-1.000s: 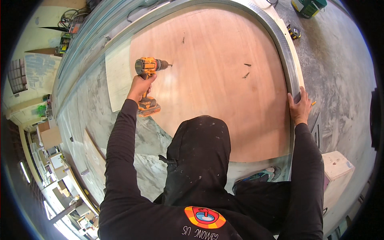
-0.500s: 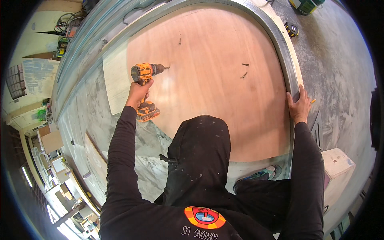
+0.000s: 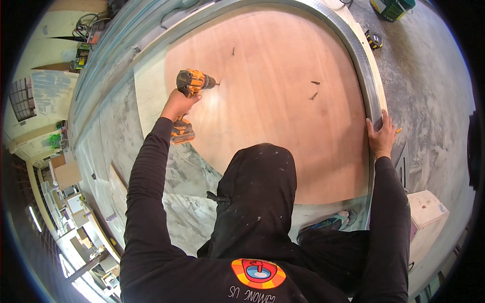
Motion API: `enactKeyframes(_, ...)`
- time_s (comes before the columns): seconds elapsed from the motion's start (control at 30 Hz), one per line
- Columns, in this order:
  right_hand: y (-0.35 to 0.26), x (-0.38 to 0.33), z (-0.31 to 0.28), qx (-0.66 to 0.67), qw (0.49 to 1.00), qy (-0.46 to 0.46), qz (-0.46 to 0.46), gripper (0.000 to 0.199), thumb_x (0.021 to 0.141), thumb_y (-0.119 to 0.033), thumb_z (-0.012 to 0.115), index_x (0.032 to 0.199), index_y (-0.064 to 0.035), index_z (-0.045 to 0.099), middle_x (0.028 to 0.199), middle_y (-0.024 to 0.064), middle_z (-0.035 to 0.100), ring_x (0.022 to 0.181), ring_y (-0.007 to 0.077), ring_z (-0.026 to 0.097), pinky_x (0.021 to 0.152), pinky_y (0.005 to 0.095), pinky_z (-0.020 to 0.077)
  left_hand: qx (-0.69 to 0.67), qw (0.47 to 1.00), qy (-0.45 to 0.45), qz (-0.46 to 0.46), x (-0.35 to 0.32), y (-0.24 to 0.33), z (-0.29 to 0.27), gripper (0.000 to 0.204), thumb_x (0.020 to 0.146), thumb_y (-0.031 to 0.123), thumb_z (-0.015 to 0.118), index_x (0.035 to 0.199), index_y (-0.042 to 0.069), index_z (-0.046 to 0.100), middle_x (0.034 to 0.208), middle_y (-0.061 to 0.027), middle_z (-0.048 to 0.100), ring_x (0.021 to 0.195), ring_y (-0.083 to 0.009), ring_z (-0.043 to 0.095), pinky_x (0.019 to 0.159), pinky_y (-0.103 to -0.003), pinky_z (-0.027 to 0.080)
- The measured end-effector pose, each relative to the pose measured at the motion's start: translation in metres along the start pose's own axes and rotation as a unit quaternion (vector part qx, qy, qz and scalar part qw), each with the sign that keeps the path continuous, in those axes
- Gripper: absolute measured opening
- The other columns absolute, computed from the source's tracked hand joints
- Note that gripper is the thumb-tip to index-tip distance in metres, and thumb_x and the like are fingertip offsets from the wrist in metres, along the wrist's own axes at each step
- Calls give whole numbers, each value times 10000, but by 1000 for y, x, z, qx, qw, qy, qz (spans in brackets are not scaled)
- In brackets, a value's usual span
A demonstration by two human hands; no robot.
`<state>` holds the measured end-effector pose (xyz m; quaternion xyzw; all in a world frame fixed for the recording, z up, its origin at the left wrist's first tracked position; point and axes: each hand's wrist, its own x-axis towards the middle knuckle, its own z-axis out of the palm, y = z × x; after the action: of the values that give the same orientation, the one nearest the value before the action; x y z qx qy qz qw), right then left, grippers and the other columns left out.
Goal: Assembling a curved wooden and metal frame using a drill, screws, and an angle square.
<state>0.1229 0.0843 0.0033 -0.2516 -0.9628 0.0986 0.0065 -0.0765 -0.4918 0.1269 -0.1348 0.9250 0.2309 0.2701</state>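
Find a pale sheet [image 3: 151, 83] at left, partly overlapped by a large rounded tan board [image 3: 273, 101]. Wraps the left hand [image 3: 179, 105] around the grip of an orange-and-black drill [image 3: 193, 82], with fingers curled closely in. Holds that drill over the board's left part, pointing its bit to the right. Next, note three small dark fasteners [image 3: 315, 82] on the board: one near the upper middle, two near each other toward the right. Follow the board's right edge to a grey curved frame [image 3: 358, 61]. Just outside it, see a black-and-yellow tape measure [image 3: 374, 39]. Clasps the frame lower down with the right hand [image 3: 382, 135], keeping thumb on the inner side and fingers bent over the outer. Find at top right a dark green bucket [image 3: 391, 9], too near the edge of view to make out any contents. Below, beside the right forearm, see a pale box [image 3: 425, 204].
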Motion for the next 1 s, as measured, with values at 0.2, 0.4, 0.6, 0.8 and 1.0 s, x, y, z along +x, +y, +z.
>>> enactKeyframes(0.2,-4,-1,-1,3,1000,-9,6,708,836,-495,695,1428,-172,478,1325,79,564,1173,367,533,1033,531,371,11,1000,-12,-9,3,-5,0,286,858,270,751,875,0,656,610,-34,577,472,-154,555,478,-325,463)
enactKeyframes(0.4,-1,-1,-4,13,1000,4,3,697,840,-493,691,1424,-171,486,1318,86,562,1179,364,530,1051,530,356,28,999,-23,-18,1,17,-16,277,840,237,774,928,-7,676,656,-56,605,490,-160,559,488,-325,470)
enactKeyframes(0.6,-6,-1,-7,9,1000,-12,14,695,840,-496,691,1420,-171,490,1327,95,561,1192,365,526,1054,539,346,30,999,11,44,-12,12,-17,281,855,251,761,944,1,669,626,-40,587,469,-145,536,478,-315,464)
enactKeyframes(0.8,-8,-1,-1,13,1000,-14,21,705,834,-503,693,1424,-174,488,1346,90,555,1195,372,524,1054,536,345,-59,997,47,25,-18,-24,-12,276,873,262,751,874,3,656,604,-25,581,449,-130,520,435,-304,424)
enactKeyframes(1.0,1,1,-5,8,1000,-4,10,711,831,-514,689,1420,-173,483,1353,92,553,1189,379,527,1030,539,364,-375,924,31,-63,-63,-59,31,256,919,332,719,849,103,628,589,15,533,451,-116,508,429,-284,417)
